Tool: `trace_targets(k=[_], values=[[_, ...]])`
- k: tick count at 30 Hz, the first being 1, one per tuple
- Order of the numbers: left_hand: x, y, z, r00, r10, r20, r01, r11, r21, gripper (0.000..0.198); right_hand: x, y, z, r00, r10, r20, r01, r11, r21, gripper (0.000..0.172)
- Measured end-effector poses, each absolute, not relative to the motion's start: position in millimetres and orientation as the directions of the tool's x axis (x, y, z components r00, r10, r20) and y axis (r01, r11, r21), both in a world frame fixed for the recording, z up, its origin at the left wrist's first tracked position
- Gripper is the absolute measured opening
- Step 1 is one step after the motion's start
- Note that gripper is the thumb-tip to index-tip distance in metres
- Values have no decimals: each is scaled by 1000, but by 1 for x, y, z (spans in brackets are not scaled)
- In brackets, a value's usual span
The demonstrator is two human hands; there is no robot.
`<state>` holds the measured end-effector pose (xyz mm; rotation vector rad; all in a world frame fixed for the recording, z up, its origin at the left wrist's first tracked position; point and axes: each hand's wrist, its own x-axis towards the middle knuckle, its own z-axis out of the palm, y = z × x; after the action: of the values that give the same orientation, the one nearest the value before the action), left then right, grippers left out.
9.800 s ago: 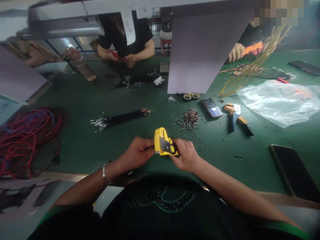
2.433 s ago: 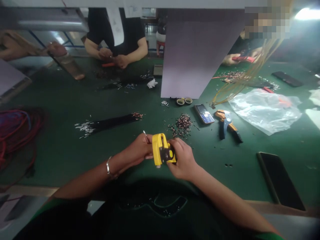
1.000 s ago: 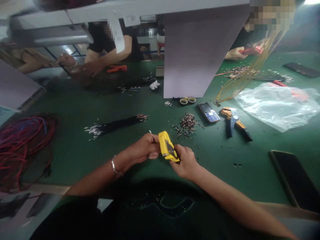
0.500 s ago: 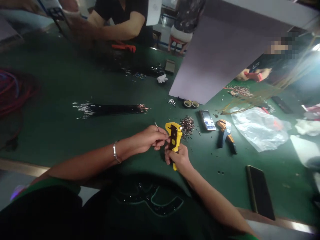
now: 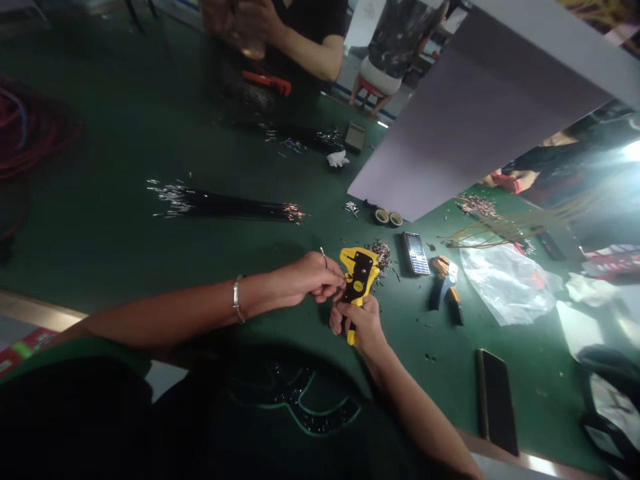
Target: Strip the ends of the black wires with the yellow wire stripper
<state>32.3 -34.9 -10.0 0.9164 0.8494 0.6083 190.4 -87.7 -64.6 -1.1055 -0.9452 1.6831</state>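
Observation:
My right hand [image 5: 359, 325] grips a yellow and black wire stripper [image 5: 358, 279], with its handle end poking out below my fist. My left hand [image 5: 314, 277] sits against the stripper's left side, pinching a short thin wire [image 5: 323, 256] whose bright metal tip points up. The rest of that wire is hidden in my fingers. Just beyond the tool lies a heap of small cut wire pieces [image 5: 380, 253], close to but apart from my hands.
A long bundle of black wires [image 5: 225, 209] lies left of my hands on the green bench mat [image 5: 125, 153]. To the right are a keypad phone [image 5: 415, 253], orange-blue strippers [image 5: 444, 285], a plastic bag [image 5: 505, 283] and a dark smartphone [image 5: 495, 401]. A co-worker's hands [image 5: 235, 17] work opposite.
The whole view has tilted clockwise. The stripper has turned upright in my right hand, handle toward me, and my left hand's wire has moved to the tool's upper left. The co-worker's arm has shifted.

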Motion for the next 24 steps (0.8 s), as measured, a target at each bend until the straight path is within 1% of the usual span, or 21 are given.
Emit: trace_targets(k=[4, 7, 9, 12, 15, 17, 21, 24], values=[[33, -36, -17, 546, 763, -345, -141, 490, 860, 9, 191, -88, -64, -205, 948, -245, -197, -285, -938, 12], [33, -36, -21, 546, 760, -353, -157, 507, 848, 9, 193, -88, -63, -212, 955, -207, -115, -235, -965, 24], [33, -36, -22, 553, 755, -353, -159, 512, 844, 8, 194, -88, -61, -216, 960, -179, -77, -199, -977, 28], [33, -37, -20, 556, 752, -353, -166, 517, 840, 8, 195, -87, -60, -205, 968, -143, -41, -154, -987, 31], [33, -39, -16, 538, 754, -377, -158, 529, 834, 10, 196, -88, -61, -213, 966, -146, -32, -156, -987, 37], [34, -40, -12, 532, 750, -392, -150, 540, 828, 11, 196, -89, -62, -211, 966, -149, -40, -160, -986, 37], [34, -42, -6, 516, 748, -418, -148, 558, 816, 11, 193, -92, -62, -185, 972, -142, -53, -154, -987, 30], [35, -43, -2, 507, 747, -430, -151, 568, 809, 15, 192, -92, -65, -172, 974, -148, -41, -158, -987, 30]])
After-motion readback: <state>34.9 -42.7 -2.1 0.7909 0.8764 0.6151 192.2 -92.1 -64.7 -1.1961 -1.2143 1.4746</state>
